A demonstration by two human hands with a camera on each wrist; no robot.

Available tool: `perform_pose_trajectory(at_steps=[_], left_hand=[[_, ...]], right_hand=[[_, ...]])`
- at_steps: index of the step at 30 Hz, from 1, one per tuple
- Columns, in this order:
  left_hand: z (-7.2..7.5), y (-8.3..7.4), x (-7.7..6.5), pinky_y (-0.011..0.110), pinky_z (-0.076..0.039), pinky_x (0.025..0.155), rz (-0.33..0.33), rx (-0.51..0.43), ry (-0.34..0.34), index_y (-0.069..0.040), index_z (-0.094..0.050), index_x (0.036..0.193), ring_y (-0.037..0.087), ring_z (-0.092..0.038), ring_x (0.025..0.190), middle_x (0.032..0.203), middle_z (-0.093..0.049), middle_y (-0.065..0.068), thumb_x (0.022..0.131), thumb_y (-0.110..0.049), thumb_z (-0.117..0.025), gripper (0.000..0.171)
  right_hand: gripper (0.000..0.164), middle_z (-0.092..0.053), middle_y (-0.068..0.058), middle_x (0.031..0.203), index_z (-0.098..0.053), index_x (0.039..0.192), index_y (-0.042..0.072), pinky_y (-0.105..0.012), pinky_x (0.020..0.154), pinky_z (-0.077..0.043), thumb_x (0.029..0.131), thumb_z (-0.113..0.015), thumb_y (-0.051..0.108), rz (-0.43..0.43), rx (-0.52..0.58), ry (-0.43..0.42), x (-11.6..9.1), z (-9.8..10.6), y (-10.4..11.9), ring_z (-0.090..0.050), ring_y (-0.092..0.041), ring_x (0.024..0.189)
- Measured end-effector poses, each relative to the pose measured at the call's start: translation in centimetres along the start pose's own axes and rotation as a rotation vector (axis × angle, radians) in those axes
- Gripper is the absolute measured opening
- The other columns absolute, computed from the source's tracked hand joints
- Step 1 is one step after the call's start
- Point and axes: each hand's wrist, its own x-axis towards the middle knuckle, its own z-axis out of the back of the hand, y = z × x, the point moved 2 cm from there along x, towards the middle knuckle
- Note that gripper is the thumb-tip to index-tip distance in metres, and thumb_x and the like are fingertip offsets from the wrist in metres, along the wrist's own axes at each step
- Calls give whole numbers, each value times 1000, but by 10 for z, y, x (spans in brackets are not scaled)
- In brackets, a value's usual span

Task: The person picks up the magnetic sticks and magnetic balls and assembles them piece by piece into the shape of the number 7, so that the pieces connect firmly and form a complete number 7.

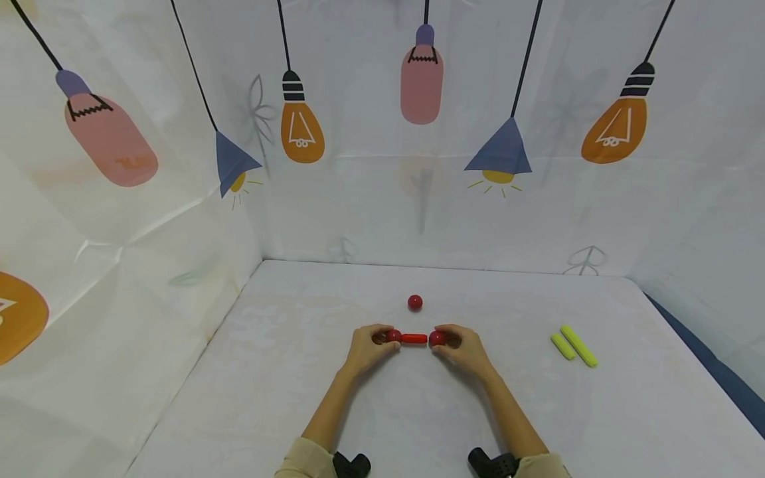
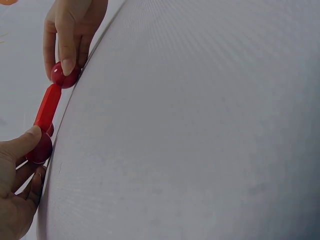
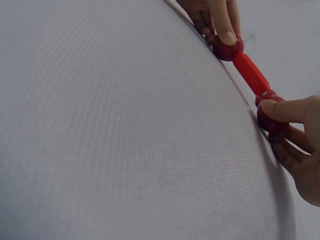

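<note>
A short red faceted rod (image 1: 414, 338) lies crosswise between two red balls. My left hand (image 1: 366, 348) pinches the left ball (image 1: 393, 336) between thumb and fingers, with the rod's left end against it. On the other side, my right hand (image 1: 469, 352) pinches the right ball (image 1: 437, 338). A very thin gap seems to separate that ball from the rod in the head view; the left wrist view shows the rod (image 2: 48, 107) close to it, and contact is hard to tell. Behind the rod sits a loose red ball (image 1: 415, 303), touched by neither hand.
Two yellow-green rods, a shorter one (image 1: 563, 346) and a longer one (image 1: 578, 345), lie side by side on the right of the white table (image 1: 287, 372). A white sheet (image 1: 358, 206) printed with lamps stands behind the table and along its left side.
</note>
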Motion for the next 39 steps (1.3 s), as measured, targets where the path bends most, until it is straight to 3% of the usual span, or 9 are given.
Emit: perform_pose_trajectory(at_steps=[8,28,39], left_hand=[[0,-1,0,22,-50,71,4,1,-1,-2,-68,109,14,-60,79,97,-69,9,79,-21,-76,36],[2,-4,3,25,-50,71,-27,24,3,0,-68,108,17,-59,79,96,-68,10,78,-16,-77,36],[0,-1,9,26,-49,74,1,22,11,0,-67,112,17,-58,82,99,-68,9,79,-17,-75,37]], right_hand=[[41,-66,-12,108,-64,115,0,-37,83,-52,77,-76,7,21,-8,-3,1,-1,0,-60,-24,93],[41,-66,-9,109,-64,116,3,-39,86,-51,77,-76,8,-23,-11,18,5,-2,2,-60,-22,94],[40,-65,-9,109,-63,117,3,-39,86,-51,79,-75,8,-34,-41,7,8,-3,0,-59,-22,95]])
